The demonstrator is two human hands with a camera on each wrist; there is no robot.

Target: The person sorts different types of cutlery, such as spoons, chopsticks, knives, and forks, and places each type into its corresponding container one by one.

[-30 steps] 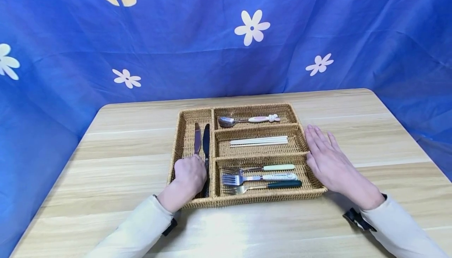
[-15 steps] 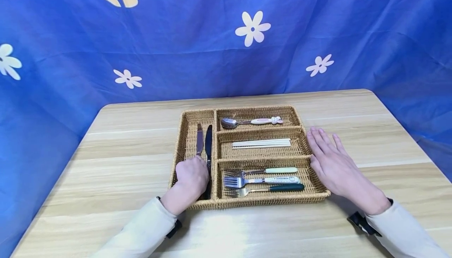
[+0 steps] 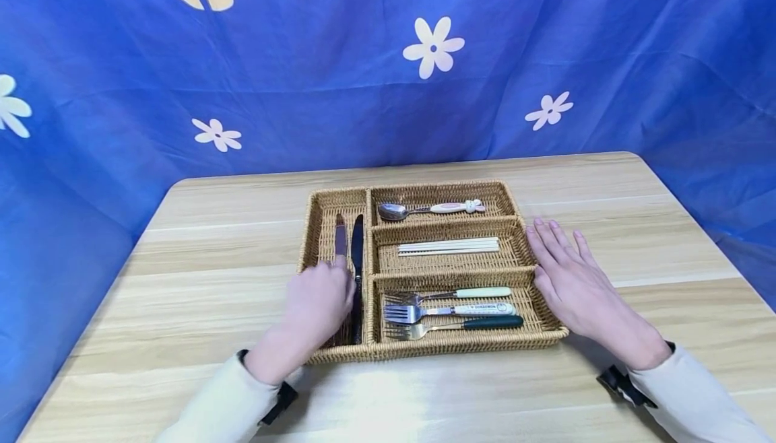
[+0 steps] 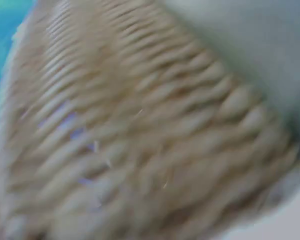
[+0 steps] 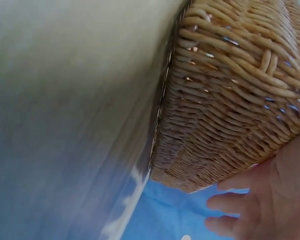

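A wicker cutlery tray [image 3: 368,248] lies on the table. In its left compartment are two table knives, a reddish-tinted one [image 3: 341,237] and a dark one [image 3: 357,244]. My left hand [image 3: 318,298], slightly blurred, lies over the handle of the reddish-tinted knife, bent fingers at the base of its blade; the handle is hidden, so I cannot tell whether they grip it. Blurred wicker wall [image 4: 175,115] fills the left wrist view. My right hand [image 3: 576,288] rests against the tray's right side, fingers straight; its fingers [image 5: 230,202] show beyond the woven wall in the right wrist view.
In the right-hand compartments lie a spoon [image 3: 448,208] with a rabbit-head handle, white chopsticks [image 3: 448,246], and three forks, one with a white handle [image 3: 485,309]. The wooden table [image 3: 200,281] has a blue flowered cloth [image 3: 315,93] behind it.
The tray has shifted slightly right. In the last half second my left hand has moved a little left and the reddish-tinted knife slightly left within its compartment. My right hand stays at the tray's side.
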